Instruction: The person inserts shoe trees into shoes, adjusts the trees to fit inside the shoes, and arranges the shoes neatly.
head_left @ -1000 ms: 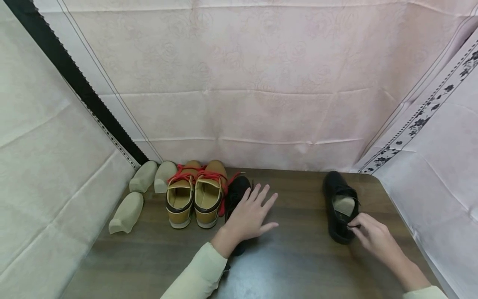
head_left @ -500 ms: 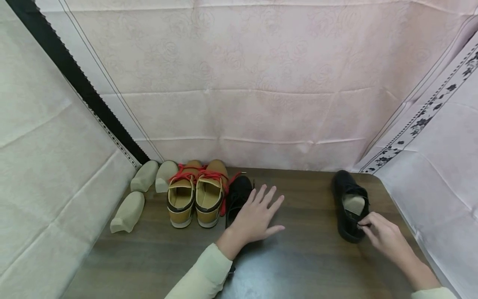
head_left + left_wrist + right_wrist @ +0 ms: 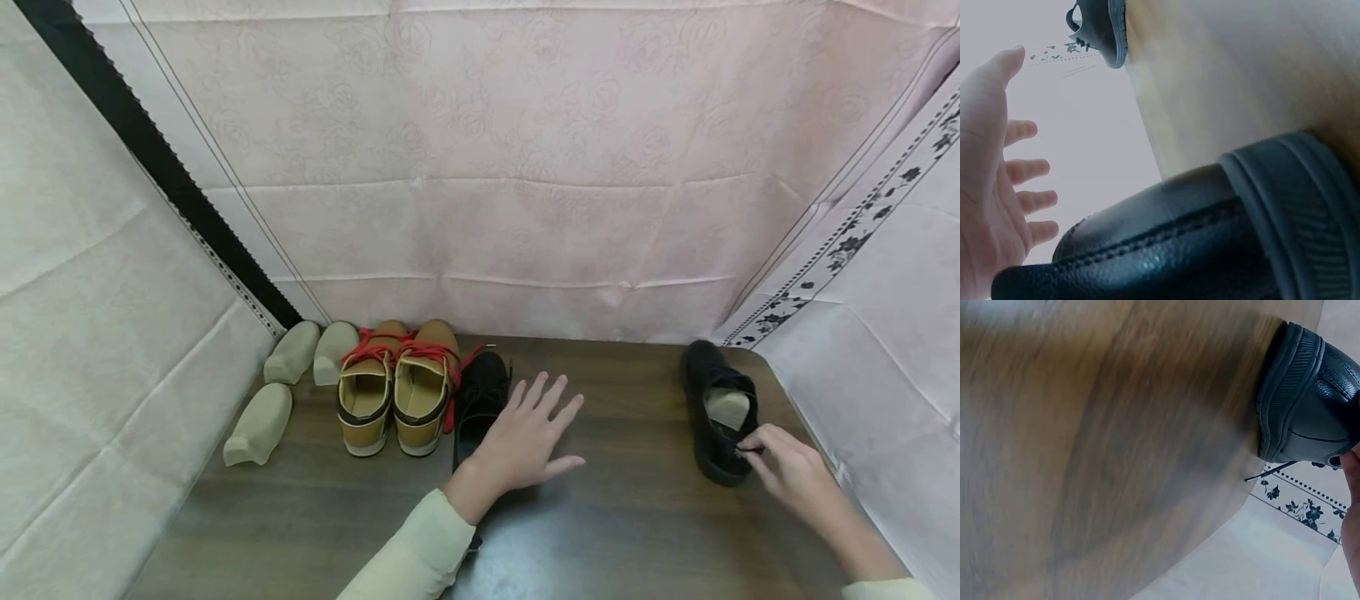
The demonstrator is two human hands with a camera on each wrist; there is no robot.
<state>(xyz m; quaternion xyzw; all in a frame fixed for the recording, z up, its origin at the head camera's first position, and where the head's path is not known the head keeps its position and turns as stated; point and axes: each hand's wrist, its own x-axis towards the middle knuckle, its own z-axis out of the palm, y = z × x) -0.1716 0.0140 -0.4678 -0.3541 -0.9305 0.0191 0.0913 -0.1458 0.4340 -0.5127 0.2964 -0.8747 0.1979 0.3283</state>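
Note:
At the right of the head view, a black lace-up shoe stands on the wooden surface with its toe toward the back cloth. My right hand pinches the right edge of its opening near the heel. Inside it sits a pale shoe insert. My left hand has its fingers spread and holds nothing. It overlaps a second black shoe, hiding part of that shoe's rear. In the left wrist view this shoe's dark heel looms beside the left hand.
Two tan shoes with red laces stand left of the second black shoe. Several loose pale inserts lie at the far left. Pale cloth walls the back and both sides of the wooden surface.
My right hand has slid the gripped black shoe to the right, toward the side cloth. My left hand has drifted slightly right, fingers still spread.

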